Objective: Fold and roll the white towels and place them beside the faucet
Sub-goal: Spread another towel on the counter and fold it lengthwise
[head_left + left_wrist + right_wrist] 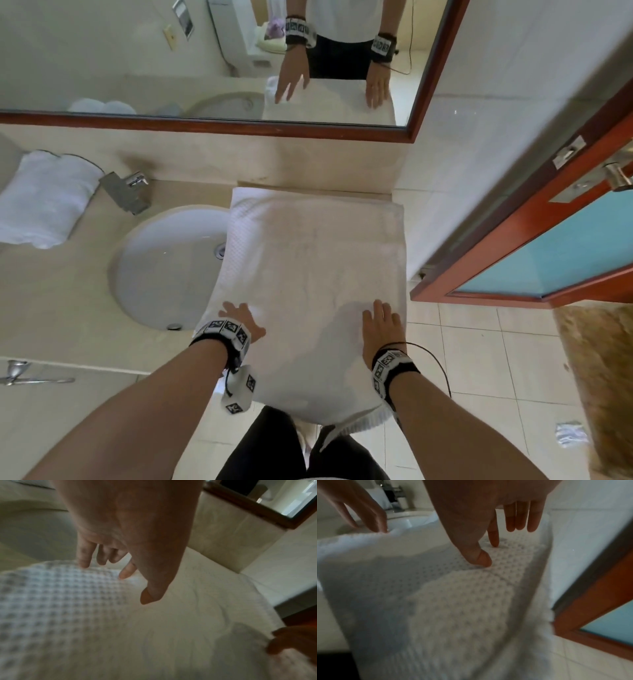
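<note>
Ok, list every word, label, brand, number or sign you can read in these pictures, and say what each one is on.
No readable text in any view.
Wrist bands on the left hand and right hand: black-and-white square marker patterns only, no letters or digits.
Faucet: no brand mark legible.
Flat towel and rolled towels: no tag or print visible.
Framed plate in the mirror: too small and blurred to read.
</note>
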### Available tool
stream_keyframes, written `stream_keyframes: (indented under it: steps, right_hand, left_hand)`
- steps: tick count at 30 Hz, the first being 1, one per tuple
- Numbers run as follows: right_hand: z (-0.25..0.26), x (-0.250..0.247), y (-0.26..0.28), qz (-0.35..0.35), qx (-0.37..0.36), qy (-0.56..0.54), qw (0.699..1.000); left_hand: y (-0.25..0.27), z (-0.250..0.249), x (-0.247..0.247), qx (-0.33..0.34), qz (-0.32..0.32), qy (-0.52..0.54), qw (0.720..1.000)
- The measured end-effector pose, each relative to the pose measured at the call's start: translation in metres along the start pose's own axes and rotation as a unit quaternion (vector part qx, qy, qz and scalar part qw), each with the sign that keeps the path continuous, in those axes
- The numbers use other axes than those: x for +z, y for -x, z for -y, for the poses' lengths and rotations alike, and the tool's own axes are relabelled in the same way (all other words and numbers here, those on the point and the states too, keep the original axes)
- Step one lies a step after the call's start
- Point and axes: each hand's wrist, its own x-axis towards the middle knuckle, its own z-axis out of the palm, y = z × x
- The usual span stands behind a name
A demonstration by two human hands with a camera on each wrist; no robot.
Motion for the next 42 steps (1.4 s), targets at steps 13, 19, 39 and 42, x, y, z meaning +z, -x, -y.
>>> stream_keyframes:
  steps: [13,19,39,42]
  right_hand:
    - [-0.020,0.010,-0.030,0.117,0.110,-0.242,0.957]
    - [-0.007,-0.024,-0.069,0.034,0.098,-0.218,0.970]
    - [0.010,-0.066,-0.190,0.022,0.140,-0.170,0.975]
    - [0.008,-0.053,-0.197,0.053,0.145,-0.189,0.970]
  left_hand:
    - [-0.057,-0.065,-0.030,0.194,-0.037,0.026,0.980]
    - [-0.085,-0.090,-0.092,0.199,-0.179,-0.013,0.963]
    - [-0.166,-0.034,-0.130,0.246,-0.228,0.043,0.941]
    - [-0.170,-0.019,-0.135,0.158,-0.292,0.063,0.941]
